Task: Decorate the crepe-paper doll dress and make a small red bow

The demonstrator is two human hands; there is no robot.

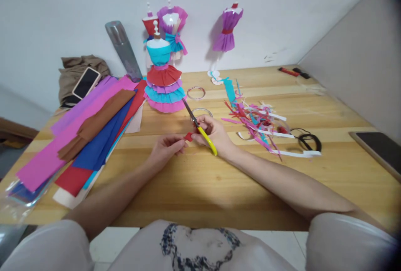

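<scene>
Between my two hands is a small piece of red crepe paper point(188, 137). My left hand point(168, 147) pinches its left side between thumb and fingertips. On the other side, my right hand point(216, 134) touches the red piece with its thumb and fingers and also holds yellow-handled scissors point(205, 137), their blades pointing up and away to the left. Just beyond the hands stands a small dress form point(160, 70) in a turquoise top and a tiered skirt of red, purple, turquoise and pink paper. A ring of tape point(202, 112) lies partly behind the scissors.
Folded crepe paper strips point(94, 125) cover the left side, near a phone point(87, 83) and a bottle point(123, 49). Paper scraps point(257, 120) lie right of my hands. Another dress form point(228, 31) stands behind, with a dark tablet-like object point(380, 150) at the right edge.
</scene>
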